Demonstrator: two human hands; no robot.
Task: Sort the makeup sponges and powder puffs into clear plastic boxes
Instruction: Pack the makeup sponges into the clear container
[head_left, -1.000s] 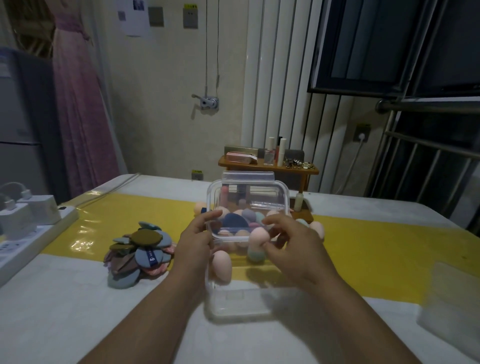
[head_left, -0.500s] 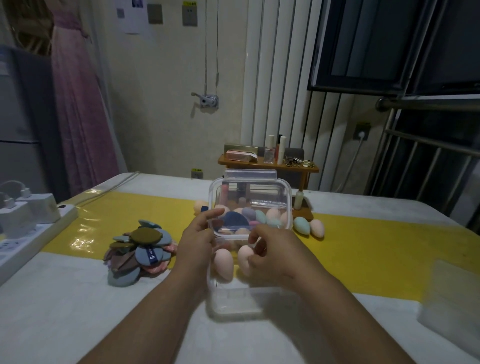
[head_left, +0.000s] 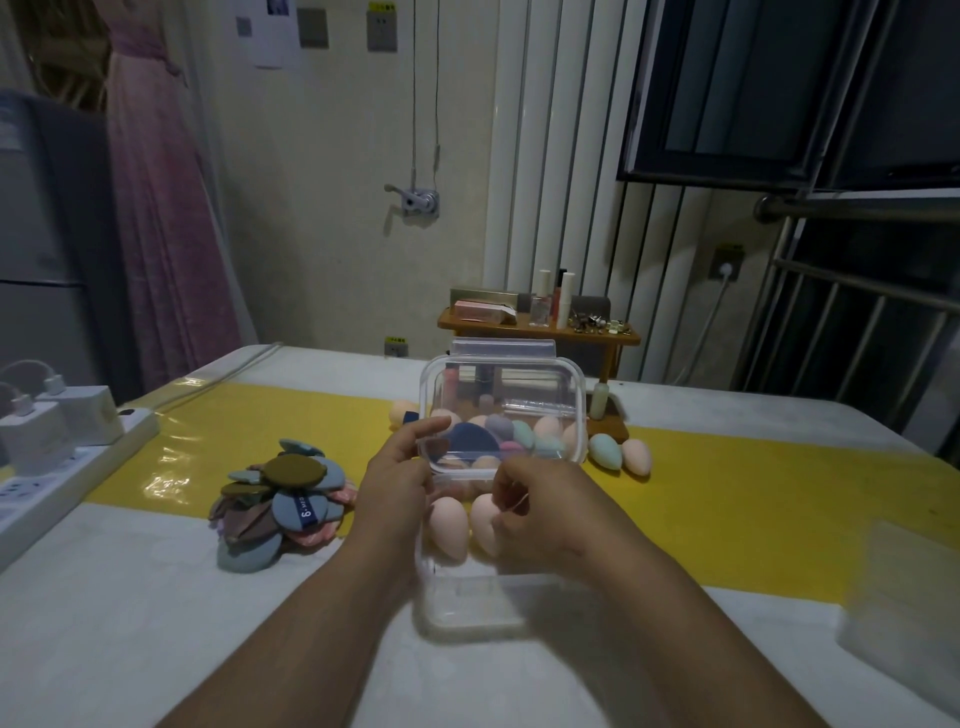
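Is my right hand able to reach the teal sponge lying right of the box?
Probably yes. The teal sponge lies uncovered on the yellow mat, just beyond the right hand, nothing between; but its fingers hold a pink sponge.

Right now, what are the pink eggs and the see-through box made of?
The pink eggs look like soft foam sponge: matte, no shine, rounded. The box looks like hard clear plastic: you see the table through it, and its rim glints.

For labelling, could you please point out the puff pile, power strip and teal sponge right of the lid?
puff pile (head_left: 293, 470): head view, brown top puff.
power strip (head_left: 98, 457): head view, top.
teal sponge (head_left: 605, 451): head view, middle.
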